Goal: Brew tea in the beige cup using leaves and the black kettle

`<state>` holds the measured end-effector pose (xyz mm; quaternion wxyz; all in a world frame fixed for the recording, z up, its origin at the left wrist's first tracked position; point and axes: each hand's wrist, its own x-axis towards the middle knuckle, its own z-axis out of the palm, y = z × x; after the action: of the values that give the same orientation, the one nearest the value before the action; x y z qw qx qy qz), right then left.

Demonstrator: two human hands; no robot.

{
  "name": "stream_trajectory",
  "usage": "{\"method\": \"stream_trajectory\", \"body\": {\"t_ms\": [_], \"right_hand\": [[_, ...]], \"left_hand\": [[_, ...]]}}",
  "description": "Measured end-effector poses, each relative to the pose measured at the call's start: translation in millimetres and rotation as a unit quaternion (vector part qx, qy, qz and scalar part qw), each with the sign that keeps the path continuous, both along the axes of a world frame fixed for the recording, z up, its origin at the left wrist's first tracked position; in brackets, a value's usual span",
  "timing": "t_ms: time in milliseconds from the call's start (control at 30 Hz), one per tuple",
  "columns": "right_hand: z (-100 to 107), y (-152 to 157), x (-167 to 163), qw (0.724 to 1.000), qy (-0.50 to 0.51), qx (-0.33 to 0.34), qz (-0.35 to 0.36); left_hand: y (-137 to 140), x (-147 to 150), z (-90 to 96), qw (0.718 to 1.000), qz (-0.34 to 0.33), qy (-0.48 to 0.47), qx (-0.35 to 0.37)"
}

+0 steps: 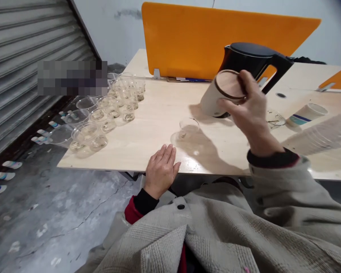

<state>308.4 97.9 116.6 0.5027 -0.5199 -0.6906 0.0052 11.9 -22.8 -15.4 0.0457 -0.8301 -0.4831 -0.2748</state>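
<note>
One cream canister [220, 96] with a brown-rimmed lid is held tilted on its side above the table [159, 113], gripped at the lid end by the right hand [248, 110], whose fingers are closed around it. Its lower end is seen close to the table surface; contact cannot be confirmed. One clear plastic cup [189, 128] is stood upright on the table just below and left of the canister, apart from it. The left hand [160, 168] is laid flat and open at the near table edge, nothing held, near that cup but not touching it.

One black kettle [251, 60] is placed directly behind the canister. One paper cup [307, 114] with a blue band is seen lying tilted at the right. A group of clear cups [108, 113], roughly a dozen, exact count not determinable, is arranged in rows at the table's left end. One orange divider panel [204, 38] is fixed behind the table
</note>
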Motion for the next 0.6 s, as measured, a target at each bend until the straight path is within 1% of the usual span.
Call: {"method": "stream_trajectory", "body": {"t_ms": [67,100,167,233,300,367,500,600], "right_hand": [[7,-45,5,1.000,0.014,0.014,0.005],[7,-64,5,1.000,0.012,-0.004,0.020],[2,-96,2,0.998,0.017,-0.034,0.057],[-9,-117,-8,0.994,0.009,-0.068,0.086],[-22,-127,-21,0.989,-0.014,-0.105,0.107],[-36,-129,-36,0.982,-0.027,-0.133,0.132],[-62,-121,-58,0.974,-0.013,-0.144,0.172],[-73,-116,-64,0.973,-0.008,-0.149,0.174]], "left_hand": [[0,-1,0.9,1.000,-0.003,-0.019,-0.007],[1,-2,1.4,0.999,-0.005,-0.033,-0.008],[1,-4,2.6,0.997,-0.015,-0.068,-0.012],[1,-6,4.4,0.994,-0.032,-0.101,-0.021],[1,-7,6.9,0.990,-0.055,-0.125,-0.031],[0,-7,9.7,0.986,-0.077,-0.144,-0.043],[1,-7,14.1,0.978,-0.094,-0.171,-0.069],[3,-4,16.3,0.977,-0.081,-0.176,-0.092]]}}
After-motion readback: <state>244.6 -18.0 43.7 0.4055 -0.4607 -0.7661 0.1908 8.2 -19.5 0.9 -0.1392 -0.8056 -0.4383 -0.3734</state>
